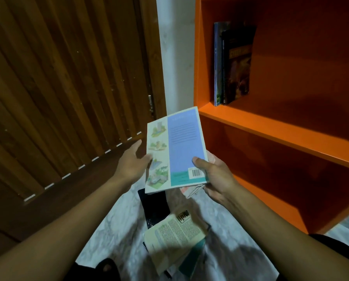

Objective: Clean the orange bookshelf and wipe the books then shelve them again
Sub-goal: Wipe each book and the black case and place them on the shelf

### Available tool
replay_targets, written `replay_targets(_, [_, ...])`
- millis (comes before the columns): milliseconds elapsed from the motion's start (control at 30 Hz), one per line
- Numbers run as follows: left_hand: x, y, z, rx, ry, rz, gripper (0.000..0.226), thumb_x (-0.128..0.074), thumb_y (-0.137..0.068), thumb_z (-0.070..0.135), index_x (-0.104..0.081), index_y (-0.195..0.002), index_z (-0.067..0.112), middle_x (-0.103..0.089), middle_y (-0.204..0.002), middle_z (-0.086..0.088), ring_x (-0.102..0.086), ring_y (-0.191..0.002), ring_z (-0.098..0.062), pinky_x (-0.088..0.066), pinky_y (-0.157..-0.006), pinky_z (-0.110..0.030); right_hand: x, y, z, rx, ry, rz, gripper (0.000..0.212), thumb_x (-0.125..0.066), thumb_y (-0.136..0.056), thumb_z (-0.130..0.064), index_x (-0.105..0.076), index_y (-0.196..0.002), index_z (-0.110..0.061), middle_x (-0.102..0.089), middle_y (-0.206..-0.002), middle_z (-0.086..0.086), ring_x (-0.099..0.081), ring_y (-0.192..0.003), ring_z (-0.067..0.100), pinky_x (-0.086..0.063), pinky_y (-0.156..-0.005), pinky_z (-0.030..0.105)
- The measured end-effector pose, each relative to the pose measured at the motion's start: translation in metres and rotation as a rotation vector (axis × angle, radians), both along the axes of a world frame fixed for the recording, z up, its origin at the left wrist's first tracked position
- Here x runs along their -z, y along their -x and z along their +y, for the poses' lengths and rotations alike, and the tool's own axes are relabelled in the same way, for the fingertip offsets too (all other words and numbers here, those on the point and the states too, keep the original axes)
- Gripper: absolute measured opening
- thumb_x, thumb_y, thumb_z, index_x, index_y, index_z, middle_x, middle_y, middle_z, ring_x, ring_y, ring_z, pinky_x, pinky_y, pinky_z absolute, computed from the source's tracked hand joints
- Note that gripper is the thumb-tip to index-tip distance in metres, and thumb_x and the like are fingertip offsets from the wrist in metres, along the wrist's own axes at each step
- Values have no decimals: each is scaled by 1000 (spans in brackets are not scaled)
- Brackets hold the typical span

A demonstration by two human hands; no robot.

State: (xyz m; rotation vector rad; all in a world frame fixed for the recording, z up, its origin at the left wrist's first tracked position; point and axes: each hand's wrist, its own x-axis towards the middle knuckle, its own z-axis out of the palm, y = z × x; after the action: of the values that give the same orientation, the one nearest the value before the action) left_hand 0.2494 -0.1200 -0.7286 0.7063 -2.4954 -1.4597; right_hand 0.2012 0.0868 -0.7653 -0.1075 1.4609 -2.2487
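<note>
Paperback [175,151], back cover up with its blue panel and barcode, is gripped at the near right corner by the right hand [214,175], thumb pressed on top, a pinkish cloth [191,190] bunched beneath. Left hand [133,161], fingers relaxed, touches the book's left edge. Below both hands, more books [175,236] lie on the marble floor [112,218]. Beyond the right hand, the orange bookshelf [270,128] holds two upright books [232,63].

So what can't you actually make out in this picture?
All in the head view:
- Print on the blue book: blurred, unreadable.
- Under that book: a pinkish thing by the right hand, mostly hidden by book and hand.
- Left hand: fingertips hidden behind the book's edge.
- Two shelved books: titles too dark.
- Orange bookshelf: cut off by the top and right edges.
- Floor books: overlapping, count unclear.
</note>
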Motion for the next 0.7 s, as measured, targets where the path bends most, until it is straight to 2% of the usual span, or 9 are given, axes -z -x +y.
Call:
replay_targets(67, [-2, -2, 8, 95, 97, 121, 49, -58, -100, 26, -42, -147, 30, -52, -139, 10, -54, -130, -17, -51, -96, -43, 5, -3, -4, 40, -148, 132, 26, -59, -99, -14, -64, -124, -20, -71, -120, 11, -70, -101, 37, -58, -85, 53])
replay_targets(167, [-5, -2, 26, 178, -104, 117, 60, -56, -99, 40, -32, -153, 34, -52, -142, 12, -53, -131, -20, -48, -104, -51, 13, -12, -11, 44, -373, 356, 23, -58, -98, -22, -62, -117, -33, -71, -110, 4, -69, -88, 37, -56, -70, 49])
replay_targets(233, [-4, 1, 38, 169, -316, 52, 68, -56, -98, 43, -22, -157, 35, -43, -153, 1, -49, -135, -31, -49, -100, -60, 15, -21, -15, 54, -524, 573, 26, -55, -98, -18, -59, -123, -28, -67, -96, -1, -65, -72, 13, -55, -62, 34])
replay_targets(267, [-2, 3, 41, 146, -392, 52, 73, -57, -97, 42, -18, -158, 34, -41, -155, -3, -51, -133, -35, -52, -96, -60, 16, -27, -17, 69, -584, 690, 30, -54, -99, -14, -58, -127, -24, -64, -90, -3, -60, -66, 3, -49, -57, 19])
replay_targets(300, [0, 5, 43, 120, -445, 70, 73, -58, -97, 40, -18, -158, 34, -43, -154, -6, -55, -128, -37, -55, -91, -60, 14, -33, -19, 80, -620, 792, 32, -53, -99, -11, -58, -129, -21, -63, -83, -8, -57, -62, 1, -40, -54, 10])
replay_targets(367, [2, 6, 45, 67, -510, 126, 61, -59, -98, 34, -31, -152, 30, -55, -141, -10, -65, -113, -34, -60, -81, -55, 15, -42, -21, 52, -658, 890, 34, -53, -100, -11, -56, -132, -21, -58, -72, -14, -55, -61, -1, -35, -51, 8])
replay_targets(500, [5, 5, 45, -27, -478, 219, 33, -52, -103, 24, -47, -136, 25, -65, -113, -2, -69, -97, -24, -63, -77, -44, 13, -46, -20, -72, -720, 899, 49, -54, -101, -28, -40, -149, -29, -65, -106, -9, -58, -78, -11, -40, -59, 5])
replay_targets(600, [4, 7, 43, -127, -474, 270, 20, -49, -104, 18, -55, -123, 23, -68, -111, -6, -73, -92, -24, -62, -81, -47, 12, -42, -19, -107, -716, 870, 53, -49, -101, -46, -35, -151, -35, -50, -146, -13, -52, -123, -1, -48, -95, 23])
replay_targets(700, [1, 8, 36, -170, -485, 328, 22, -46, -104, 8, -58, -117, 21, -72, -106, -3, -73, -91, -25, -62, -79, -46, 5, -38, -14, -131, -711, 806, 45, -50, -103, -38, -41, -147, -34, -44, -150, -17, -42, -135, 4, -39, -109, 32])
